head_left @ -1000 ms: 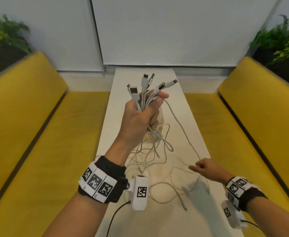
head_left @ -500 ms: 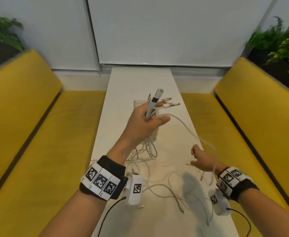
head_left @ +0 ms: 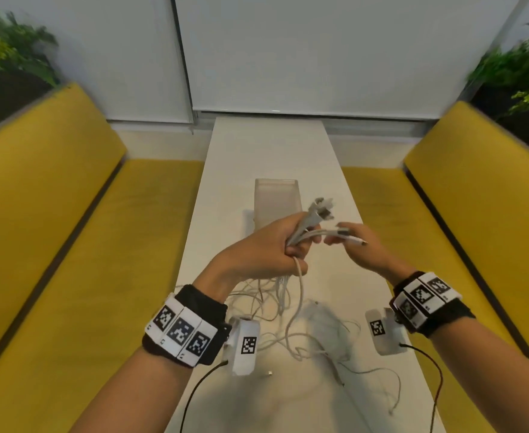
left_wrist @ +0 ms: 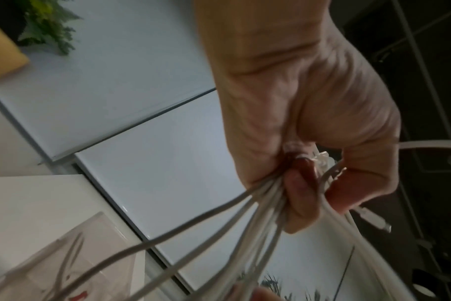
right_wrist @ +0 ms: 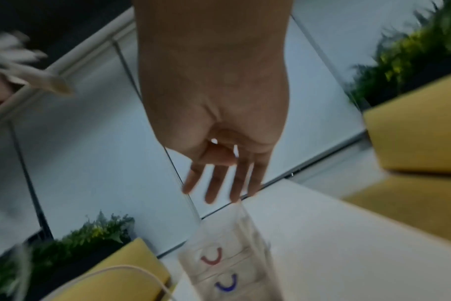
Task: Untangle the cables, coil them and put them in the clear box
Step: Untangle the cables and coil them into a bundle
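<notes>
Left hand (head_left: 266, 245) clenched round bundle of white cables (head_left: 307, 232), plug ends fanned above fist. Right hand (head_left: 360, 245) released, fingers (right_wrist: 214, 183) straight, just beside plug ends. Slack cable tangled on white bench (head_left: 257, 151) below. Clear box (head_left: 275, 198) upright behind hands.

You will find no readable words, brands or numbers anywhere in these views. The only signs are black-and-white square code tags: three in a row on the left wristband (head_left: 182, 331), three on the right wristband (head_left: 422, 295), and one on each white wrist camera (head_left: 247, 345). On the clear box (right_wrist: 228, 264), at 6 o'clock in the right wrist view, you see a red curve above a blue curve, neither forming a letter.
</notes>
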Available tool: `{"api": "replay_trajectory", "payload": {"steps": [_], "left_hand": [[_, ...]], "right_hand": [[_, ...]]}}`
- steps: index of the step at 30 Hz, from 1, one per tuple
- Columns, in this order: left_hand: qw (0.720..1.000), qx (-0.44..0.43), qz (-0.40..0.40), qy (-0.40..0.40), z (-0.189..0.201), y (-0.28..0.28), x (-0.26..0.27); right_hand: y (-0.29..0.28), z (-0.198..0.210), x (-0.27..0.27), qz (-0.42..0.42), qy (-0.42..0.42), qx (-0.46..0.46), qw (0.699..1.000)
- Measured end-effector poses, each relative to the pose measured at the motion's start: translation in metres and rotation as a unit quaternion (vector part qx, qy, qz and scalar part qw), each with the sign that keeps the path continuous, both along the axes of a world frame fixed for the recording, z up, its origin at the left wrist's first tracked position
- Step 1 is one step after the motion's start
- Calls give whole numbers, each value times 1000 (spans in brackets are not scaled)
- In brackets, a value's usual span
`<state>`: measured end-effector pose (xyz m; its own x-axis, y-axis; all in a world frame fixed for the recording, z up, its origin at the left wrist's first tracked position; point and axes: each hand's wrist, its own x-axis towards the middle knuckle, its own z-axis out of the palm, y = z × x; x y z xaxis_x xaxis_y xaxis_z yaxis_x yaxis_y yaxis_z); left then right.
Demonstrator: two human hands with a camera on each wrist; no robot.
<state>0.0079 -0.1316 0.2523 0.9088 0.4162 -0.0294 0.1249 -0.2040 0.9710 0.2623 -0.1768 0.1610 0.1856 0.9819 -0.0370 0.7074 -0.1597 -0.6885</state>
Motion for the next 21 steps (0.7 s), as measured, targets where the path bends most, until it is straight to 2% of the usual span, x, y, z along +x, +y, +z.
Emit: {"api": "replay_trajectory", "payload": {"steps": [2, 5, 8, 11, 13, 17, 19, 21], "left_hand": [[999, 5, -29, 28, -4, -5, -2], [995, -4, -80, 51, -9, -9, -6], [995, 5, -85, 59, -13, -17, -6], [994, 20, -81, 64, -25, -28, -7], [995, -14, -79, 51, -32, -34, -9], [985, -164, -48, 15, -42, -41, -12], [983, -183, -30, -4, -47, -35, -18], [980, -201, -2, 8, -51, -27, -25]], "right_hand": [[9, 3, -19, 20, 60, 29, 998], [18, -11, -40, 48, 96, -5, 994], [21, -32, -59, 42, 143, -72, 986], [35, -47, -78, 60, 194, -66, 977], [53, -58, -89, 84, 172, -67, 979], [83, -83, -110, 130, 61, -52, 988], [98, -93, -119, 166, -8, -36, 985], [116, -104, -128, 201, -38, -18, 979]]}}
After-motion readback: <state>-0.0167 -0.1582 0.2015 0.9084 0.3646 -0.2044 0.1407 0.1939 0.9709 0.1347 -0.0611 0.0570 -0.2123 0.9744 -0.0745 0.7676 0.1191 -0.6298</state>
